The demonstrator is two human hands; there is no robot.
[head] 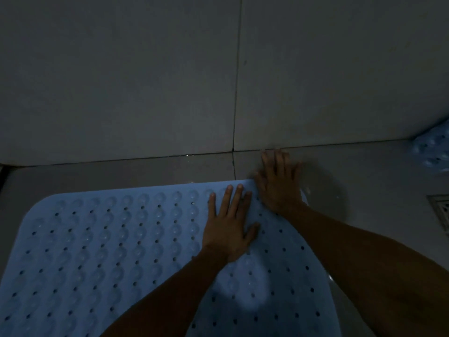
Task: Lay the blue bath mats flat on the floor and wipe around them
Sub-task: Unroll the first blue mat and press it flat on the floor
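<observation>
A grey tiled wall (121, 81) fills the upper half of the dim view and meets the tiled floor (121, 173) along a dark joint. The largest thing on the floor is a blue bath mat (97, 251), dotted with holes and suction cups, lying flat with its far edge near the wall joint. A second blue mat (435, 149) shows only partly at the floor's far right edge, against the wall. A floor drain grate (441, 212) sits at the right edge, nearer the camera. The left hand (228, 229) presses flat on the mat near its far right corner, grip wide, fingers straight. The right hand (279, 183) lies just beside it, fingers spread, palm over the mat's corner and fingertips reaching the wall joint.
</observation>
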